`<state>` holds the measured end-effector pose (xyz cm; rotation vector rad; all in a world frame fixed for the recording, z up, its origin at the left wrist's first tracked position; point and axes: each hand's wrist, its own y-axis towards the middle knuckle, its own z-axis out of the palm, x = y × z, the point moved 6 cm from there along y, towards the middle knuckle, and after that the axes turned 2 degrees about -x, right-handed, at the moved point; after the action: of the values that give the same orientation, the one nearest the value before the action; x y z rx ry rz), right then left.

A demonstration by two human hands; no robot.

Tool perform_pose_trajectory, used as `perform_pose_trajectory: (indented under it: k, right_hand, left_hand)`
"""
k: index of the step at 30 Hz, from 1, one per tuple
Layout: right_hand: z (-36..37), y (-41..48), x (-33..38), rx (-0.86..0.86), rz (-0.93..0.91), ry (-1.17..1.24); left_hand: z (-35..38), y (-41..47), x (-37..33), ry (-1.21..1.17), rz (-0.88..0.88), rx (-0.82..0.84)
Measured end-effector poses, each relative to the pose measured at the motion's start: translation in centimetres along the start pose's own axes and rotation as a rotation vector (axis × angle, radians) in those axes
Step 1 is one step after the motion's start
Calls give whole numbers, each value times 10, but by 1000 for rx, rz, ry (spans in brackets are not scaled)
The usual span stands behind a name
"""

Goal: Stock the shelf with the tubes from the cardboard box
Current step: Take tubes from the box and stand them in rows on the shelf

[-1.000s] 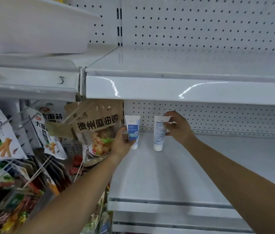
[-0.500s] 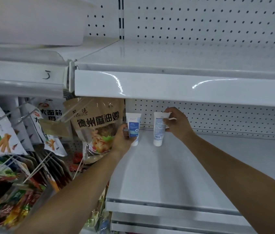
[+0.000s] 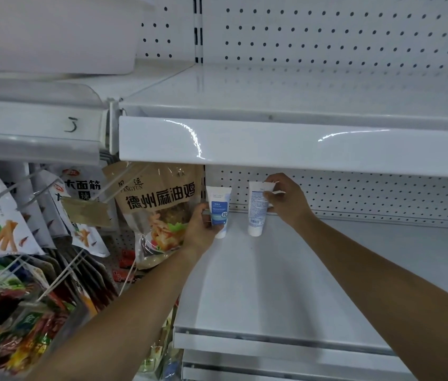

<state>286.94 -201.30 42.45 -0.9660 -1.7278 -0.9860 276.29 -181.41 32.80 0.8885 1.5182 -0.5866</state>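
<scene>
Work surface: white metal shelf (image 3: 272, 284), front lip towards the camera, both forearms reaching over it to the back left corner.
Left tube (image 3: 219, 200): white with a blue label panel, upright with its cap down on the shelf, near the back panel at the shelf's left end.
Right tube (image 3: 256, 215): white with fine blue print, upright with its cap down, just beside the left tube with a narrow gap between them.
Left hand (image 3: 201, 232): thumb and fingers curled round the lower half of the left tube, covering part of the label and cap.
Right hand (image 3: 290, 200): fingertips pinch the flat crimped top of the right tube, fingers narrowly closed on it.
Overhead obstruction: upper shelf (image 3: 299, 144), glossy front edge directly above both hands, hiding the upper part of the pegboard panel (image 3: 368, 196) behind the tubes.
Left-side obstruction: brown snack bag (image 3: 159, 204) with black characters, hanging just beside the shelf's left end, partly behind the left hand.
Adjacent bay: white snack packs (image 3: 0, 215) on wire hooks (image 3: 36, 199), further coloured packets below them.
Price rail (image 3: 38, 125): clear strip above the hooks, bearing a handwritten mark.
</scene>
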Motion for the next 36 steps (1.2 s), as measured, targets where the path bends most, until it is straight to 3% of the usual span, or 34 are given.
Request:
perform_pose_trajectory:
  k: [17, 23, 26, 30, 36]
  right_hand:
    - [8, -2, -6, 12, -20, -27]
    - [-9, 0, 2, -14, -54, -69]
    - [-17, -1, 8, -28, -68, -78]
    - [-20, -6, 13, -28, -79, -76]
    - [-20, -17, 12, -15, -111, -58]
  left_hand:
    - [1, -2, 5, 79, -40, 47]
    - [-34, -31, -12, 37, 40, -291]
    - [-18, -52, -28, -2, 102, -208]
    - [26, -63, -28, -18, 25, -71]
    - [76, -73, -29, 74, -64, 2]
